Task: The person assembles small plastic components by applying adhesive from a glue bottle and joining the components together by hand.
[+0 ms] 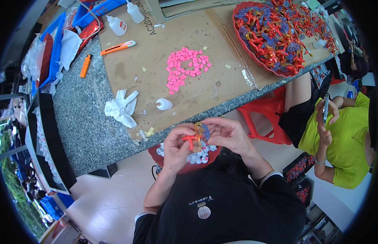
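Head view: left hand (177,147) and right hand (226,133) pinched together on a small red-and-amber ornament (196,137), held just above a red bowl of white caps (199,157) on the lap. Beyond the hands on the counter (81,122), a glue bottle (163,104), then pink pieces (185,67) still loose. Farther right, a red tray (254,55) heaped with finished ornaments: apparently well along, more remaining.
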### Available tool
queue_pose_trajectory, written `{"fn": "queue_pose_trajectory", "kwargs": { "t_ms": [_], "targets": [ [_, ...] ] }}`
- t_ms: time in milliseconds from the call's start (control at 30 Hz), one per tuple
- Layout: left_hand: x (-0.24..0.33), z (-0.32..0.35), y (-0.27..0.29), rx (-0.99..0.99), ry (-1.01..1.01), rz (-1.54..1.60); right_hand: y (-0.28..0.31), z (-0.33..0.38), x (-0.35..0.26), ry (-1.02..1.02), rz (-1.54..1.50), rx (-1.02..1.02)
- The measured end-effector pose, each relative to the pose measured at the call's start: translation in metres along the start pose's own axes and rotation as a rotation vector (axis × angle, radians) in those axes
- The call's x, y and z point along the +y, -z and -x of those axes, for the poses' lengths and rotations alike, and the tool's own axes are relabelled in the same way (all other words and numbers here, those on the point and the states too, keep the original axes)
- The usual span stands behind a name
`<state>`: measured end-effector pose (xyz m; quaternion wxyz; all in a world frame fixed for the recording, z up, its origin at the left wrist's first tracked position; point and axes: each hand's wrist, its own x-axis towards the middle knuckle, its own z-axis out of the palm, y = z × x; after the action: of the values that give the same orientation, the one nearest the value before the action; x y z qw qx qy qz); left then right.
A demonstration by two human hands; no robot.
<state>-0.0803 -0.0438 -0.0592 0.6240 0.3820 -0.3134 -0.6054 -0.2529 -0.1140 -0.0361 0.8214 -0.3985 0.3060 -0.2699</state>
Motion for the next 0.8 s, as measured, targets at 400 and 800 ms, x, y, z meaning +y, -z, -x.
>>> {"fn": "queue_pose_trajectory", "kwargs": {
  "t_ms": [400, 800],
  "targets": [
    [-0.0063, -0.0002, 0.0056, -0.051, -0.059, -0.096, -0.0017, -0.0010, -0.0016, 0.023, 0.027, -0.003],
    [0.0008, -0.0025, -0.0010, 0.017, -0.018, -0.125, 0.0033, -0.0014, 0.0028, -0.020, 0.047, 0.032]
  ]
}}
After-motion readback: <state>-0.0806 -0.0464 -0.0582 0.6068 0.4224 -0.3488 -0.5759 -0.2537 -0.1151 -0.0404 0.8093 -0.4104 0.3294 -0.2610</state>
